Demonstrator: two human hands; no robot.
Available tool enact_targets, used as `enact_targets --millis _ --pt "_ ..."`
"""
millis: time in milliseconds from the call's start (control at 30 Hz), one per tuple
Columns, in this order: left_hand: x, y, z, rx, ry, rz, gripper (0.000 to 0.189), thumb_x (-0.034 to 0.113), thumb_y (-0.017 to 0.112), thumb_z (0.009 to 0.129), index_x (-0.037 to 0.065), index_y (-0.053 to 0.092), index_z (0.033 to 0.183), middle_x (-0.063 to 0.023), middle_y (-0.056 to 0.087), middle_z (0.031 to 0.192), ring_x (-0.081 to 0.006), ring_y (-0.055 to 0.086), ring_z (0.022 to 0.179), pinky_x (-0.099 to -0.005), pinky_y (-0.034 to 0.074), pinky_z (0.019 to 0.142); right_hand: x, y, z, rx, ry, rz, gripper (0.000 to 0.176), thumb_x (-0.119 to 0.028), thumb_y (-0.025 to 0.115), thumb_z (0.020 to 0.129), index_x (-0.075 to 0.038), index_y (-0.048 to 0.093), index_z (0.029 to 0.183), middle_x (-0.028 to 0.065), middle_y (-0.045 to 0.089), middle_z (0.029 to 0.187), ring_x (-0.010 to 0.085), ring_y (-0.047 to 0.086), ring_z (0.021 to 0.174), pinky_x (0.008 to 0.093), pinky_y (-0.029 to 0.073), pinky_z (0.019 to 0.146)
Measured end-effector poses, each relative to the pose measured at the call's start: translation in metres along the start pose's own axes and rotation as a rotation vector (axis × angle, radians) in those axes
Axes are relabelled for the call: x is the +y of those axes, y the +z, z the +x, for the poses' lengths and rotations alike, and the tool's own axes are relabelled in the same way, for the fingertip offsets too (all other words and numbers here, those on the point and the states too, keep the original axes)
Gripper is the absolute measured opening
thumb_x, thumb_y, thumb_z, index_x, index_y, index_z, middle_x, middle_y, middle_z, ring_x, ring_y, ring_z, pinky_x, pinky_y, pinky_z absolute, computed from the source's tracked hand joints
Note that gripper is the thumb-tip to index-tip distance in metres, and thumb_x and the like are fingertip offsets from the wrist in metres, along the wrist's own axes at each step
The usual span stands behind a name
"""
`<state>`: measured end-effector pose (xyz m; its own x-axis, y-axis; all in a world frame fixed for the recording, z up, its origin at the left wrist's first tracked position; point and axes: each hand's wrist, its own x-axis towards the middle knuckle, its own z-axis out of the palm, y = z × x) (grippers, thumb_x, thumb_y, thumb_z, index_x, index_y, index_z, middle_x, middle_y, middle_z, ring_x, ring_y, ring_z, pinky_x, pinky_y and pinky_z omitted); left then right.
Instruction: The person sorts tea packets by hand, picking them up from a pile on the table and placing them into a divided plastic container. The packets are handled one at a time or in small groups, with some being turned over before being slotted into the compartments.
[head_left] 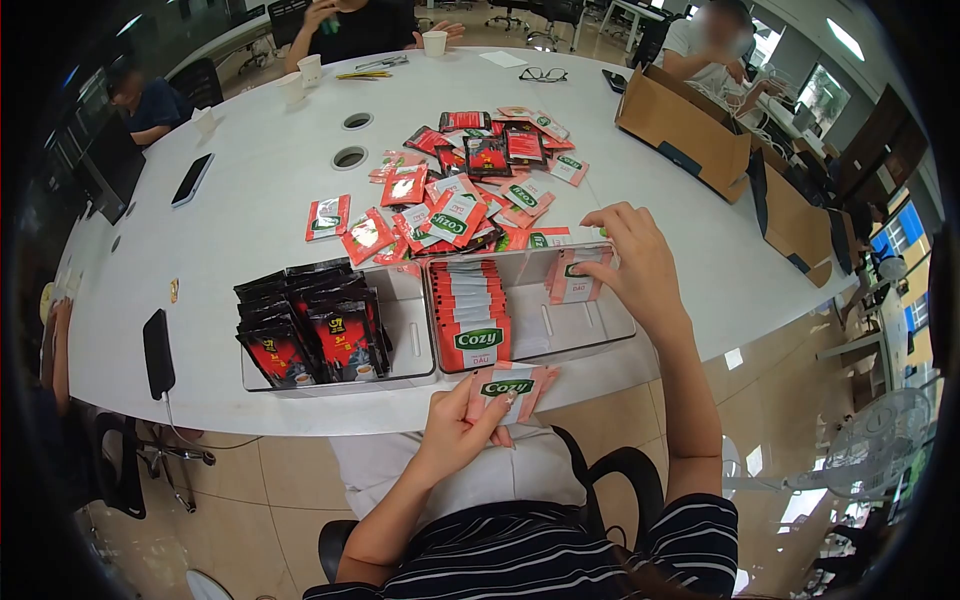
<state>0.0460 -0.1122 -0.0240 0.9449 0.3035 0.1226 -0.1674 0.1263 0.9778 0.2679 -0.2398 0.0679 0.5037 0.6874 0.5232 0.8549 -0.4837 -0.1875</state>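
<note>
My left hand (458, 424) grips several Cozy tea sachets (508, 385), fanned slightly, just in front of the table edge. Over the right end of a clear tray (540, 352), my right hand (632, 262) pinches a pink-and-white Cozy sachet (573, 287), held upright inside near the back wall. A row of overlapping Cozy sachets (474, 322) fills that tray's left side. Beside it, a second clear tray (408, 335) holds black-and-red G7 coffee sachets (345, 335) at its left. Behind both trays lies a loose heap of red and black sachets (455, 215).
A black phone or power bank (158, 353) with a cable lies left; another phone (192, 180) is farther back. Open cardboard boxes (685, 130) stand at the right. Glasses (543, 75), paper cups (434, 44) and pens (364, 75) sit at the back. Other people sit around the table.
</note>
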Motion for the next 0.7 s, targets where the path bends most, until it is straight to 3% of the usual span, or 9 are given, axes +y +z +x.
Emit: enact_targets --millis 267,367,567,700 --pt "-0.002 -0.001 0.0 -0.004 -0.003 0.0 0.028 0.005 0.056 0.091 -0.006 0.054 0.116 -0.0076 0.065 0.069 -0.0145 0.066 0.055 -0.023 0.05 0.047 -0.015 -0.01 -0.01 0.128 -0.048 0.08 0.037 -0.012 0.078 0.064 -0.01 0.062 0.097 0.0015 0.058 0.097 0.0219 0.051 0.08 0.0343 0.043 0.075" --pt "-0.001 -0.001 0.0 0.006 -0.004 -0.022 0.031 0.004 0.056 0.091 -0.006 0.051 0.12 -0.0087 0.065 0.07 -0.0157 0.066 0.056 -0.0235 0.051 0.048 -0.031 -0.017 -0.019 0.197 -0.188 0.196 0.029 -0.012 0.077 0.068 -0.009 0.064 0.093 0.003 0.062 0.093 0.0219 0.054 0.079 0.0337 0.043 0.077" --pt "-0.008 -0.003 0.0 0.014 0.058 -0.078 0.037 0.002 0.054 0.092 -0.006 0.044 0.126 -0.0118 0.066 0.076 -0.0187 0.067 0.059 -0.0261 0.054 0.052 -0.051 -0.019 -0.04 -0.238 -0.185 0.652 0.028 -0.008 0.074 0.074 -0.01 0.068 0.101 0.0046 0.066 0.085 0.0189 0.056 0.077 0.0297 0.045 0.069" --pt "-0.004 -0.002 0.001 0.033 0.084 -0.054 0.036 0.002 0.055 0.092 -0.007 0.045 0.125 -0.0122 0.066 0.076 -0.0189 0.067 0.06 -0.027 0.054 0.054 -0.048 -0.015 -0.043 -0.197 -0.103 0.652 0.029 -0.003 0.071 0.075 -0.009 0.069 0.103 0.0034 0.067 0.085 0.0154 0.055 0.071 0.0268 0.045 0.064"
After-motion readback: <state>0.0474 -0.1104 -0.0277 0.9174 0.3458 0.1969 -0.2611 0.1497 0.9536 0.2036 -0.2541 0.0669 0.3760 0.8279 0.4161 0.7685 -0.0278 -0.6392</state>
